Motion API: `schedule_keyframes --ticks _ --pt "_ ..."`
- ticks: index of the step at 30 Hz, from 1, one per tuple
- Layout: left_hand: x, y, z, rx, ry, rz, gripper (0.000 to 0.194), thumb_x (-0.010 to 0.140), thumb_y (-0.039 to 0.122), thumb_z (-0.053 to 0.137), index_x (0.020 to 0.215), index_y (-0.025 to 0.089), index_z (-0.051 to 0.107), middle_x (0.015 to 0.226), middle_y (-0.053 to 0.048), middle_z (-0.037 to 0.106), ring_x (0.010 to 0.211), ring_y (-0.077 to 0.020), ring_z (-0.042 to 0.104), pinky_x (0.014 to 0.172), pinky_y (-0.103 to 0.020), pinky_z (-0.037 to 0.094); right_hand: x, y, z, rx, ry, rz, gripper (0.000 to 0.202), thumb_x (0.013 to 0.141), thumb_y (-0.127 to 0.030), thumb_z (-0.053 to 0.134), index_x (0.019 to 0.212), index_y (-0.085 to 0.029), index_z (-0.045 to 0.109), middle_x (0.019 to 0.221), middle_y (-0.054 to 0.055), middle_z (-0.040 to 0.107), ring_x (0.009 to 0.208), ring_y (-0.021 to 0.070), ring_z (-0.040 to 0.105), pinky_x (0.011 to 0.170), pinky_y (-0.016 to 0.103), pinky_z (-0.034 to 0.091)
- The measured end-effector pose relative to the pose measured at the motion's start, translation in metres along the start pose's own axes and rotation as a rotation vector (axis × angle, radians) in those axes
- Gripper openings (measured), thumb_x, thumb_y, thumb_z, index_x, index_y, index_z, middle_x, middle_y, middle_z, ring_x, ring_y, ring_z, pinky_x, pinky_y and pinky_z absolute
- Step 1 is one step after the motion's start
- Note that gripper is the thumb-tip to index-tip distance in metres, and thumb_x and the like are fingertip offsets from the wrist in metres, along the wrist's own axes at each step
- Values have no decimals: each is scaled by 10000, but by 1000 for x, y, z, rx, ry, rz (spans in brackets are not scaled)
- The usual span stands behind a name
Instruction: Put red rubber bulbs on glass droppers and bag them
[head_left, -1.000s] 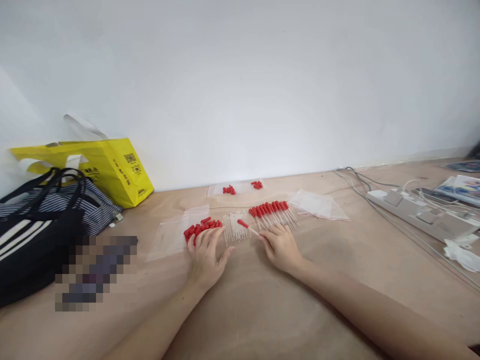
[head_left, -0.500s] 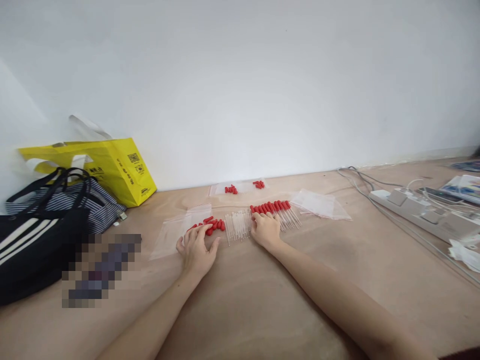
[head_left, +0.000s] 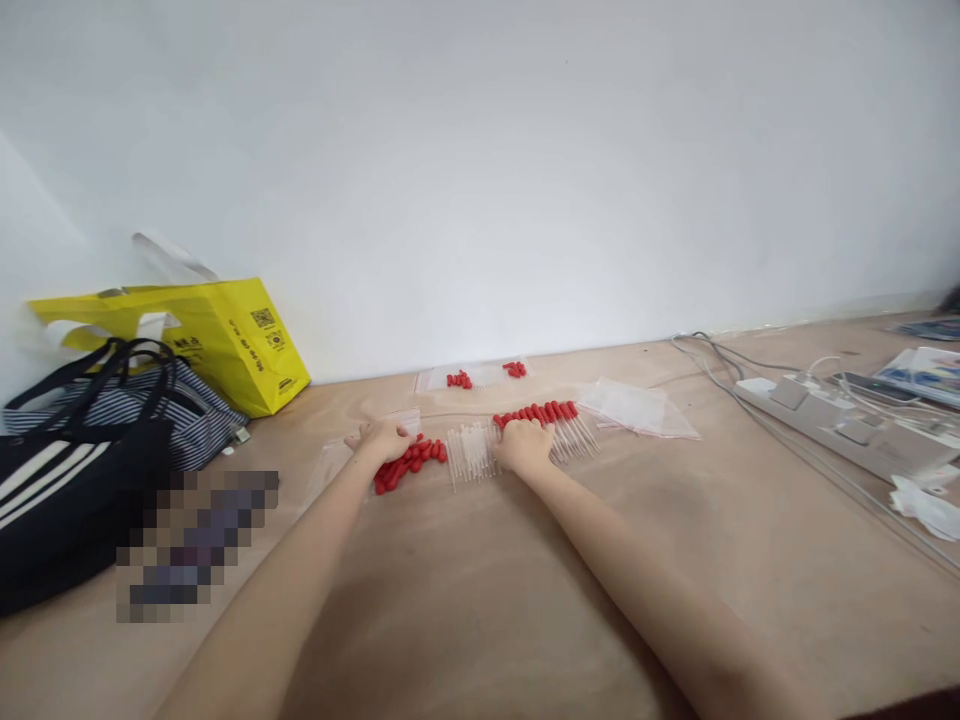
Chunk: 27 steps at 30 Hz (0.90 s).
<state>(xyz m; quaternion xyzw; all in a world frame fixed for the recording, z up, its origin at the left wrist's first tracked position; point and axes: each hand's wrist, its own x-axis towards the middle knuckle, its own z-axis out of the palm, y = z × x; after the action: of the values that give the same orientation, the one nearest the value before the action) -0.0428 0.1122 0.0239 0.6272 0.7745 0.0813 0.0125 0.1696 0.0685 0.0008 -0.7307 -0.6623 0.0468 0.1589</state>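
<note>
My left hand (head_left: pixel 381 440) reaches over a pile of loose red caps (head_left: pixel 409 464), its thumb and fingers apart above a clear plastic bag (head_left: pixel 322 472). Nothing shows in its grasp. To the right of the pile lies a row of thin white sticks (head_left: pixel 470 452). My right hand (head_left: pixel 523 446) rests at the left end of a second row, red-tipped sticks (head_left: pixel 577 430), with its fingers curled down by the red tips. Whatever those fingers hold is hidden beneath them.
Clear zip bags (head_left: pixel 637 408) lie right of the rows, and another bag with red pieces (head_left: pixel 480 377) sits near the wall. A yellow bag (head_left: pixel 259 350) and a black bag (head_left: pixel 82 500) stand left. A power strip (head_left: pixel 840 425) with cables lies right.
My left hand has moved forward and slightly left, uncovering more of the red caps. My right hand has shifted slightly left along the sticks, its fingers still curled.
</note>
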Motion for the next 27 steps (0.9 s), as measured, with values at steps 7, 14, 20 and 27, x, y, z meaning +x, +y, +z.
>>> schedule_keyframes --ticks 7,14,20,27 --pt "1 7 -2 12 -9 -20 216 778 342 563 882 157 606 971 -68 585 974 -289 517 774 -470 414 10 -7 -2 -6 -98 57 214 712 -206 494 847 -143 647 884 144 646 922 268 544 787 407 251" --pt "-52 20 -13 -83 296 225 206 796 317 459 837 178 605 998 -87 583 1050 -313 450 831 -466 324 12 -10 -6 -10 -121 38 203 681 -178 523 837 -136 646 866 139 645 892 270 552 779 410 267" --pt "-123 21 13 -169 278 635 116 786 283 480 778 216 573 846 -25 632 867 -217 532 770 -368 335 -7 13 -14 18 21 -90 245 790 -258 416 841 -135 622 942 132 611 953 250 487 782 374 287" --pt "-140 20 26 -276 252 744 95 781 235 488 759 203 575 818 -28 615 826 -202 522 744 -361 358 -49 86 -2 212 257 -695 205 827 -261 447 732 -171 606 720 48 554 731 161 468 666 282 342"
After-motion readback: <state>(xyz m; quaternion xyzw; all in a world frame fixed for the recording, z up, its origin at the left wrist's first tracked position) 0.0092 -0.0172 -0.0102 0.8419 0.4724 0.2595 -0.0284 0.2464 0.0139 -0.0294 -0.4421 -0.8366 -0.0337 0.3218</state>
